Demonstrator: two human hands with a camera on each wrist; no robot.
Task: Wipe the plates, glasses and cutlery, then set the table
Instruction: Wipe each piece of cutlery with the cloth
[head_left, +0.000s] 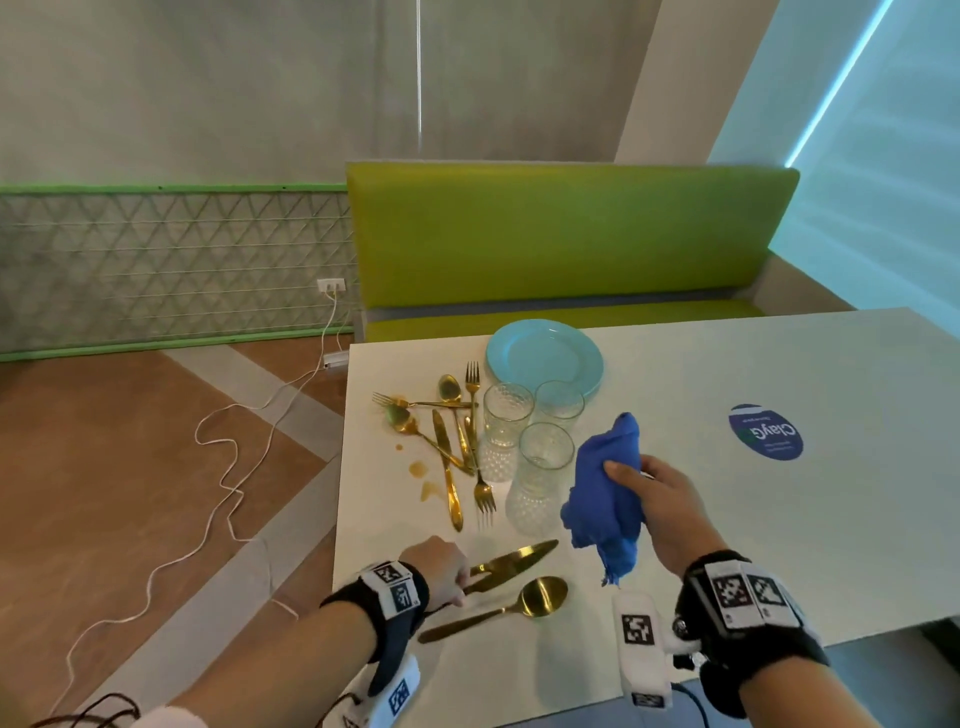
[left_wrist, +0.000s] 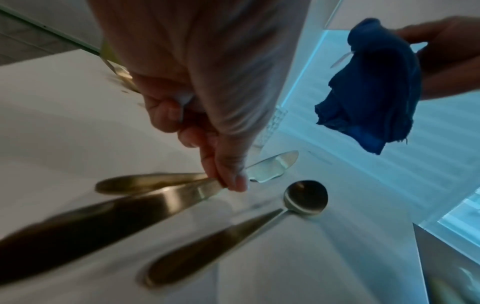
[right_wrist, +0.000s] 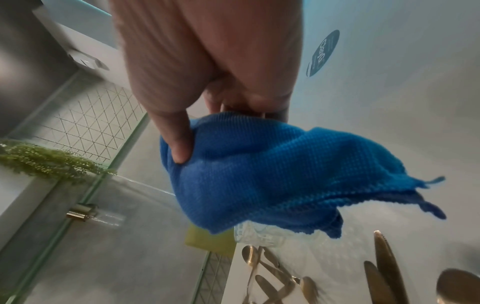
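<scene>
The white table (head_left: 727, 519) carries everything here, and its round blue sticker (head_left: 766, 432) serves as a marker. Well to the left of the sticker, towards the far edge, lies a stack of pale blue plates (head_left: 543, 356). Just in front of the plates stand three dimpled glasses (head_left: 540, 475), close together. Left of the glasses lies a loose heap of gold cutlery (head_left: 447, 431), forks, spoons and knives crossing one another, with a few brownish spills (head_left: 418, 469) on the table beside it.

Between the sticker and the glasses, raised off the table, hangs a bunched blue cloth (head_left: 608, 493). The right hand (head_left: 670, 512) has its grip closed around the cloth, thumb pressed into the fabric and fingers curled behind it.

Nearer the front edge, down and left from the sticker, the left hand (head_left: 441, 571) has its grip closed on the handle of a gold knife (head_left: 511, 564), whose blade points towards the glasses. In the left wrist view the fingers (left_wrist: 228, 164) pinch the handle low over the table; whether the knife touches the surface I cannot tell. Just in front of the knife a gold spoon (head_left: 543, 597) lies flat on the table, bowl up.
</scene>
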